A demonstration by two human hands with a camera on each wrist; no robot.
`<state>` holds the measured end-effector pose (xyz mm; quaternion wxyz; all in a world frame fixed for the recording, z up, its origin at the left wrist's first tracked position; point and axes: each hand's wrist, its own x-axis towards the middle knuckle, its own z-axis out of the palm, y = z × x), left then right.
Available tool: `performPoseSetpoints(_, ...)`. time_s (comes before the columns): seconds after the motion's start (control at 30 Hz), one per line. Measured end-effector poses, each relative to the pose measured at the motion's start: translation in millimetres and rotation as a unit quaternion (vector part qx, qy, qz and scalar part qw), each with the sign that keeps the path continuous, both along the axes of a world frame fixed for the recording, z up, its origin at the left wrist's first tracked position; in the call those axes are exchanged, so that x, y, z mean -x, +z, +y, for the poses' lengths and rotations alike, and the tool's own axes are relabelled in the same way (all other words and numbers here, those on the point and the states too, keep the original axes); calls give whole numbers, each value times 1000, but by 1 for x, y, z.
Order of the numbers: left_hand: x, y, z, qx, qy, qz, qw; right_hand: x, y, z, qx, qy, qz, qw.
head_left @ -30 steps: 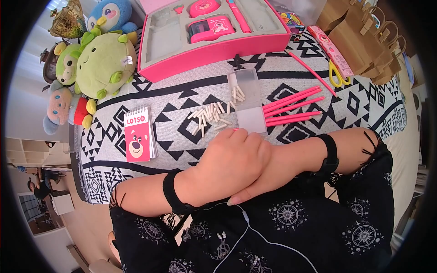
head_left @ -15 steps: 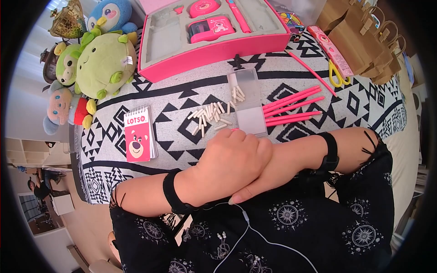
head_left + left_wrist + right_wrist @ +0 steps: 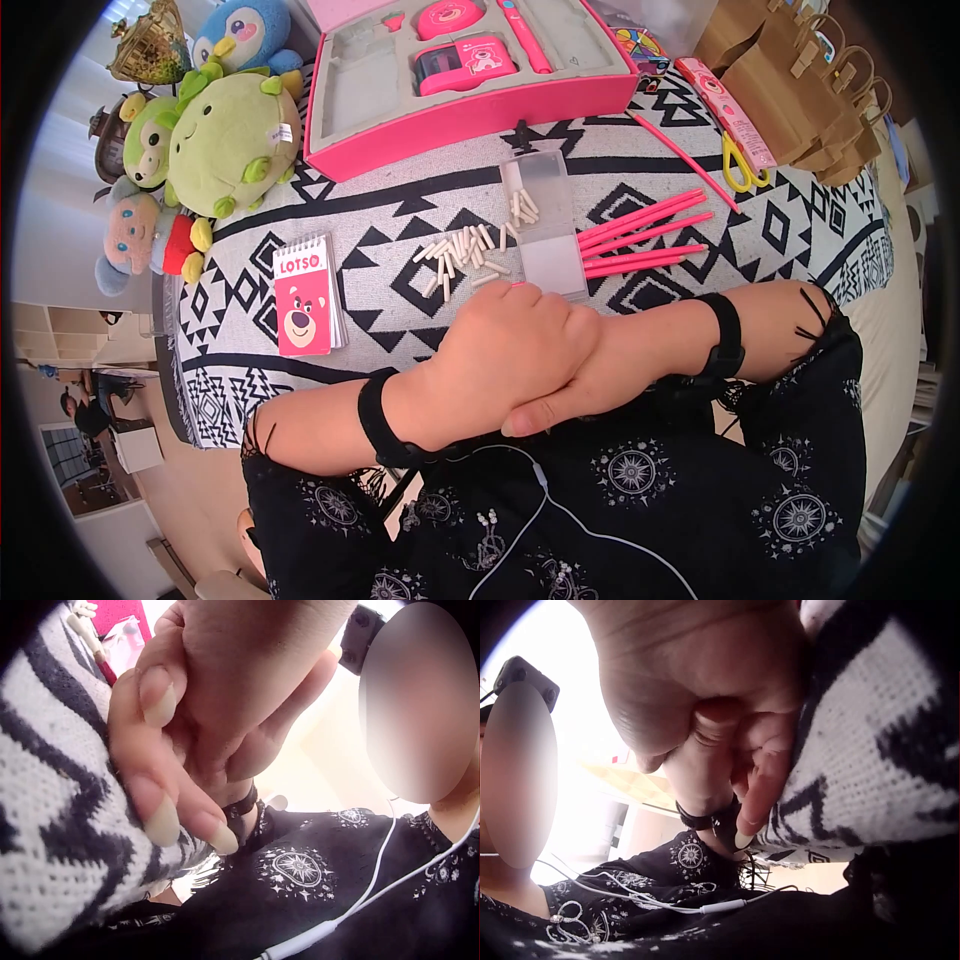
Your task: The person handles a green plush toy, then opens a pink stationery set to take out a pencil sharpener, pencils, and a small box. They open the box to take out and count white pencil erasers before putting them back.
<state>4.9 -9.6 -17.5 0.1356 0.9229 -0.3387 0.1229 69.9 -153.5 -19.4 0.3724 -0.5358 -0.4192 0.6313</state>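
Note:
My left hand and right hand are clasped together in front of my body, low at the near edge of the table. The left lies on top, its fingers curled over the right hand. From beneath, the right hand's thumb lies along the lower side of the left. In the left wrist view several loosely curled fingers with long nails show below a palm. The right wrist view shows interlocked fingers from below. Just beyond the hands are short white sticks and a clear plastic case.
Pink pencils stick out of the case. A LOTSO notepad lies left. Behind stand a pink gift box and plush toys. Yellow-handled scissors and paper bags are at right. A white cable hangs at my lap.
The right thumb has shifted upward against the underside of the left hand. Both hands stay clasped in about the same place, and the things on the table have not moved.

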Motion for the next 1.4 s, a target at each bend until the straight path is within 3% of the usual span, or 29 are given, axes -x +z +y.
performPoseSetpoints(0.13,-1,1,1,-5,2,18,1000,0,0,1,23,26,-15,999)
performPoseSetpoints(0.2,-3,0,1,-14,4,4,1000,7,-10,-3,-129,-41,-65,989)
performPoseSetpoints(0.3,-3,-1,0,-6,8,0,1000,6,-14,-5,-164,-22,-124,978)
performPoseSetpoints(0.43,-3,-1,0,-4,6,2,1000,6,-19,-4,-174,-9,-141,975)
performPoseSetpoints(0.53,-2,0,0,-9,5,7,1000,3,-19,-4,-107,25,-111,988)
performPoseSetpoints(0.6,-2,0,-1,-9,3,3,1000,3,-33,-4,-249,80,-265,928)
performPoseSetpoints(0.73,-1,0,-1,-10,5,-3,1000,5,-35,-6,-219,70,-212,950)
performPoseSetpoints(0.8,-1,0,-1,-9,5,-1,1000,14,-27,1,-305,-82,-152,937)
performPoseSetpoints(0.83,-2,0,0,-8,5,-1,1000,10,-21,2,-305,-82,-152,937)
performPoseSetpoints(0.87,-3,0,0,-4,4,4,1000,2,-1,5,-140,-6,-129,982)
performPoseSetpoints(0.9,-3,0,1,1,3,9,1000,-2,9,7,30,71,-102,992)
performPoseSetpoints(1.03,-2,2,1,12,-3,13,1000,8,-15,-4,-77,1,-96,992)
performPoseSetpoints(1.1,-2,2,1,1,-9,2,1000,9,-17,-5,-190,-24,-117,975)
performPoseSetpoints(1.33,0,2,0,-17,-8,-29,999,9,-24,-8,-210,-16,-151,966)
performPoseSetpoints(1.4,0,1,0,-17,-4,-33,999,7,-22,-8,-173,3,-145,974)
